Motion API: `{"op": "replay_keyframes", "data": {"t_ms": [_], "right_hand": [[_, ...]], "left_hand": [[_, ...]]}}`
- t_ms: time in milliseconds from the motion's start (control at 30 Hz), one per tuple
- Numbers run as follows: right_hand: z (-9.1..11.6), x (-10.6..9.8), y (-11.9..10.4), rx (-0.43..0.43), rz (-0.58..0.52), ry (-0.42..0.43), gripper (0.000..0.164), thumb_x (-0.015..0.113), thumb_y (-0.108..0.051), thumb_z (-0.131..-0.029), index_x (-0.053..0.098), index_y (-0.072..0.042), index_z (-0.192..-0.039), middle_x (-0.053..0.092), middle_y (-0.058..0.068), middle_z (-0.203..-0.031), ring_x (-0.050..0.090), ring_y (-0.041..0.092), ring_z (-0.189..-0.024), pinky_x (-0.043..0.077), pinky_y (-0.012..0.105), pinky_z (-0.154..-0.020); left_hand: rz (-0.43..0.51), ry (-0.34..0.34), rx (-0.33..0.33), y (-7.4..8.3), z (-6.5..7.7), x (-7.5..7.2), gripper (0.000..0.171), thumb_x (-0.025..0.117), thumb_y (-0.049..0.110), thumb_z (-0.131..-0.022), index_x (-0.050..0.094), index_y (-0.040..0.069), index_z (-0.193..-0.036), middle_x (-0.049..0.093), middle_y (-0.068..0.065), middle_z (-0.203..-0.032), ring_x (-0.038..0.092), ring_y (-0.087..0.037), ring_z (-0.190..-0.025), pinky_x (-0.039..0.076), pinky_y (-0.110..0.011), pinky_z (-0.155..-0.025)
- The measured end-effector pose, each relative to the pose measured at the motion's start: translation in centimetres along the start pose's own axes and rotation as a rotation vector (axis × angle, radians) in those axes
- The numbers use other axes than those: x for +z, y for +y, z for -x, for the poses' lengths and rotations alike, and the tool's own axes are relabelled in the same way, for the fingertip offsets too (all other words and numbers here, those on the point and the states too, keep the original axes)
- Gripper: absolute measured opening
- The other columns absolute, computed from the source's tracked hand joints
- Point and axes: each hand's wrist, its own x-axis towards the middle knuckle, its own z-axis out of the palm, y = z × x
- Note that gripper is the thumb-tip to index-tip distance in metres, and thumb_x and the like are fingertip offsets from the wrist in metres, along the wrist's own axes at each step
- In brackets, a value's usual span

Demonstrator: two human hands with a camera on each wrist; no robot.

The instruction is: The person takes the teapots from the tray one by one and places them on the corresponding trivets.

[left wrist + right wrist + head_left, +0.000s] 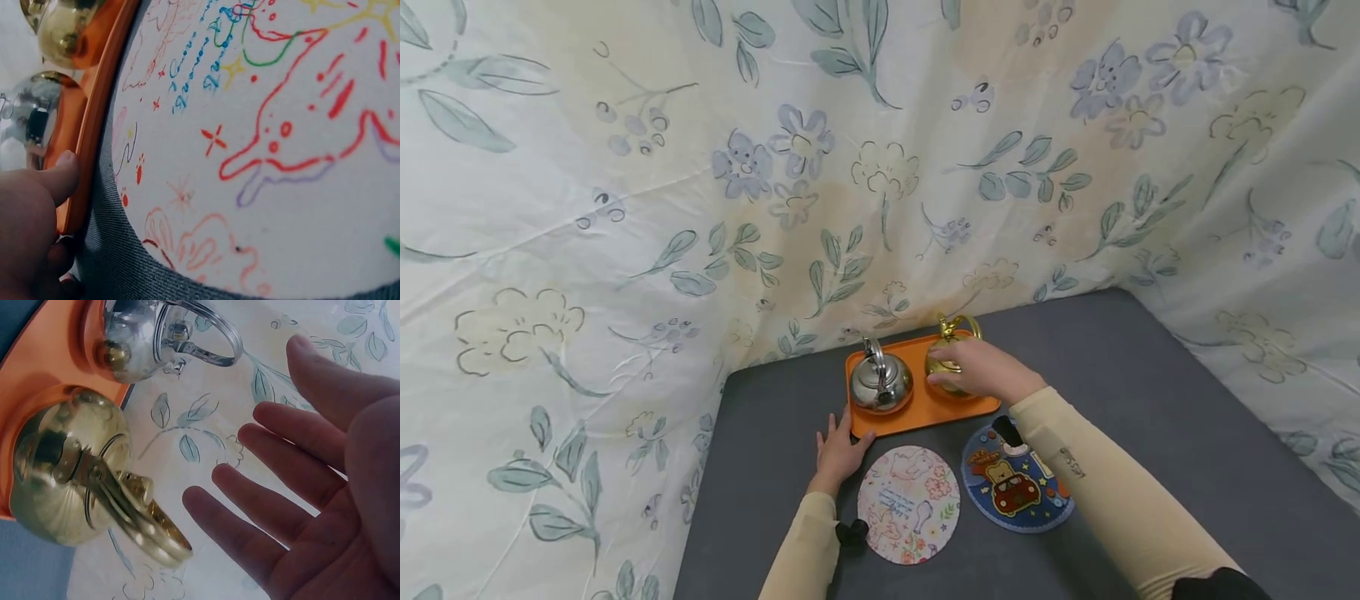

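Observation:
A silver kettle [880,385] and a gold kettle [951,388] stand side by side on an orange tray [947,412]. At the tray's front left corner, my left hand [841,450] holds the rim, thumb along the front edge and fingers spread outside the left edge. My right hand [981,367] is above the gold kettle and hides part of it in the head view. From the right wrist, its fingers [250,512] are extended and apart, with a gap to the gold kettle's upright handle [140,519].
A round pink-and-white mat [908,505] lies in front of the tray. To its right is a round blue mat [1017,492] with a bear in a red car, partly covered by the right sleeve. Floral fabric [880,183] hangs behind the grey table [1150,417].

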Motion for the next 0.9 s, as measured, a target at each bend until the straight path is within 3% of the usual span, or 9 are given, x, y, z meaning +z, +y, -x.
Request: {"op": "replay_keyframes", "data": {"t_ms": [167, 267, 333, 467, 567, 667, 733, 833, 900], "right_hand": [[-1.0, 0.0, -0.6, 0.038, -0.032, -0.011, 0.050, 0.065, -0.038, -0.099, 0.062, -0.010, -0.140, 0.064, 0.010, -0.139, 0.063, 0.029, -0.124, 0.050, 0.049, -0.105], [-1.6, 0.2, -0.9, 0.039, -0.036, -0.005, 0.049, 0.065, -0.037, -0.099, 0.063, -0.009, -0.139, 0.066, 0.011, -0.135, 0.069, 0.024, -0.111, 0.054, 0.046, -0.099], [-2.1, 0.3, -1.0, 0.014, -0.021, 0.004, 0.049, 0.064, -0.037, -0.100, 0.063, -0.008, -0.139, 0.069, 0.012, -0.130, 0.071, 0.018, -0.094, 0.057, 0.042, -0.092], [-3.1, 0.6, -1.3, 0.013, -0.007, 0.006, 0.054, 0.060, -0.043, -0.101, 0.061, -0.006, -0.140, 0.075, 0.011, -0.088, 0.056, 0.011, -0.052, 0.056, 0.036, -0.070], [-3.7, 0.7, -1.5, 0.038, -0.018, 0.004, 0.055, 0.059, -0.044, -0.101, 0.060, -0.006, -0.140, 0.069, 0.010, -0.072, 0.047, 0.011, -0.041, 0.054, 0.035, -0.067], [-4.3, 0.8, -1.7, 0.059, -0.033, -0.001, 0.056, 0.060, -0.044, -0.100, 0.060, -0.005, -0.141, 0.074, 0.014, -0.087, 0.054, 0.012, -0.045, 0.057, 0.037, -0.076], [-4.6, 0.9, -1.9, 0.069, -0.044, -0.006, 0.056, 0.061, -0.043, -0.100, 0.059, -0.005, -0.141, 0.075, 0.017, -0.110, 0.063, 0.013, -0.056, 0.057, 0.038, -0.085], [-5.3, 1.1, -2.1, 0.078, -0.059, -0.010, 0.056, 0.061, -0.041, -0.101, 0.058, -0.004, -0.142, 0.067, 0.018, -0.132, 0.073, 0.019, -0.084, 0.056, 0.041, -0.093], [-5.7, 1.2, -2.3, 0.080, -0.065, -0.008, 0.055, 0.061, -0.040, -0.101, 0.058, -0.003, -0.142, 0.063, 0.018, -0.137, 0.072, 0.026, -0.100, 0.055, 0.044, -0.096]], "left_hand": [[-0.001, 0.002, 0.026, 0.3, 0.0, -0.1, 0.081, 0.064, 0.042, -0.099, 0.024, 0.011, -0.162, 0.032, -0.014, -0.164, 0.013, -0.037, -0.156, 0.002, -0.062, -0.123], [-0.007, -0.006, 0.026, 0.4, -0.1, -0.3, 0.081, 0.063, 0.044, -0.098, 0.024, 0.013, -0.162, 0.032, -0.013, -0.164, 0.013, -0.036, -0.156, 0.003, -0.061, -0.124], [-0.002, 0.001, 0.030, 0.4, -0.1, -0.5, 0.081, 0.064, 0.044, -0.098, 0.026, 0.012, -0.162, 0.034, -0.015, -0.163, 0.015, -0.037, -0.156, 0.004, -0.062, -0.124], [0.014, 0.006, 0.027, 0.5, -0.1, -0.7, 0.081, 0.066, 0.043, -0.097, 0.027, 0.011, -0.161, 0.034, -0.016, -0.163, 0.015, -0.038, -0.155, 0.005, -0.062, -0.123], [0.014, 0.001, 0.023, 0.4, -0.2, -0.6, 0.081, 0.065, 0.045, -0.097, 0.027, 0.012, -0.161, 0.034, -0.016, -0.163, 0.015, -0.038, -0.155, 0.005, -0.062, -0.123], [-0.003, -0.005, 0.011, 0.1, -0.3, -0.3, 0.082, 0.064, 0.047, -0.097, 0.026, 0.014, -0.162, 0.033, -0.013, -0.163, 0.015, -0.035, -0.156, 0.005, -0.061, -0.124], [-0.008, -0.003, 0.006, 0.0, -0.3, -0.2, 0.082, 0.064, 0.047, -0.097, 0.026, 0.014, -0.162, 0.033, -0.012, -0.163, 0.015, -0.035, -0.156, 0.005, -0.061, -0.124], [-0.019, -0.004, 0.005, -0.1, -0.3, -0.2, 0.082, 0.063, 0.048, -0.097, 0.026, 0.013, -0.162, 0.033, -0.011, -0.164, 0.015, -0.034, -0.156, 0.005, -0.061, -0.124], [-0.016, -0.001, 0.013, -0.1, -0.3, -0.4, 0.082, 0.064, 0.047, -0.097, 0.027, 0.011, -0.161, 0.033, -0.012, -0.164, 0.015, -0.035, -0.156, 0.006, -0.062, -0.124]]}}
